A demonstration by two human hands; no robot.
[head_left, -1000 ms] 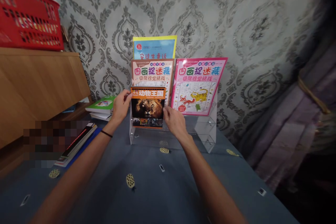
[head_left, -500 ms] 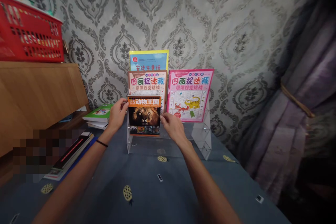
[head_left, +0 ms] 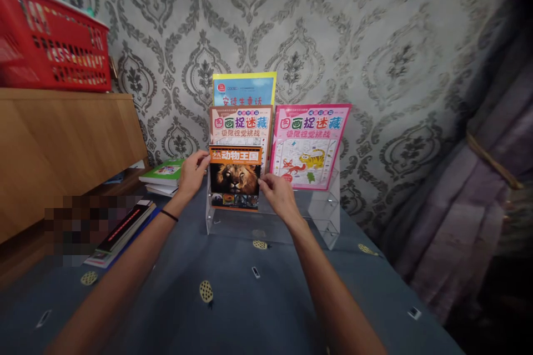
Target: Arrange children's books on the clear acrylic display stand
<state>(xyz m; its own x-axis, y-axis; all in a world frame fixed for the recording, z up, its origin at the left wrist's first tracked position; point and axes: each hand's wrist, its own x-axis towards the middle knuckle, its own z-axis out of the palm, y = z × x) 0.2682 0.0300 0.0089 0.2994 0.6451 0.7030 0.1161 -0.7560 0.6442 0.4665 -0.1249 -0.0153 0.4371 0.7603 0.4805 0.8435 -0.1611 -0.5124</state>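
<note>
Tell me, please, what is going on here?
A person is handling the lion-cover book at the left end of a clear rack, with the left hand at its upper left edge and the right hand at its right edge. It stands in front of a brown-bordered book, with a blue-and-yellow book behind that. A pink-bordered book leans to the right.

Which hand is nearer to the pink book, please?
The right hand is by the lower left corner of the pink book; the left hand is farther off, at the left edge of the lion book.
</note>
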